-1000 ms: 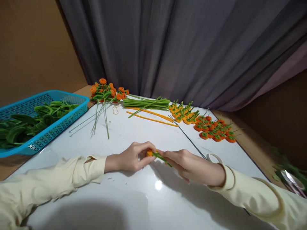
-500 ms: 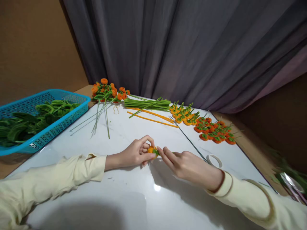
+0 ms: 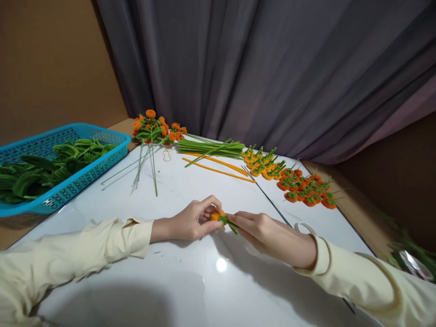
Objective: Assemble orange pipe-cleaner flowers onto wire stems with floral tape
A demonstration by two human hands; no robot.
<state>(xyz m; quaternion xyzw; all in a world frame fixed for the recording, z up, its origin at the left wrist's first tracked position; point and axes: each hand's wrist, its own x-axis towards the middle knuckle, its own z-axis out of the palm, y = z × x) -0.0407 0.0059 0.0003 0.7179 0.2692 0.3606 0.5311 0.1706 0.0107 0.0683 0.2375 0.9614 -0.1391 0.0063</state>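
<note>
Between the thumb and fingers of my left hand [image 3: 194, 221] is a small yellow-orange pipe-cleaner flower [image 3: 216, 218] with a green base facing right. My right hand [image 3: 272, 236] is closed at that base, pinching the green pipe-cleaner stem [image 3: 234, 228], whose end shows below the fingers. The fingertips of both hands nearly meet. Beyond them lie a bundle of green pipe cleaners [image 3: 211, 147] and a few loose orange pipe cleaners [image 3: 223, 170].
A blue basket [image 3: 85, 179] of green leaves stands left. Finished orange flowers [image 3: 151, 127] lie at the back left; yellow flower heads [image 3: 260, 163] and orange-red flower heads [image 3: 306, 188] at right. Dark wires [image 3: 272, 202] run beneath my right arm beside a white tape roll [image 3: 304, 227].
My right hand has turned and flattened at the flower's base, and more of the green stem shows below its fingers. The left hand keeps its hold; the view has shifted slightly.
</note>
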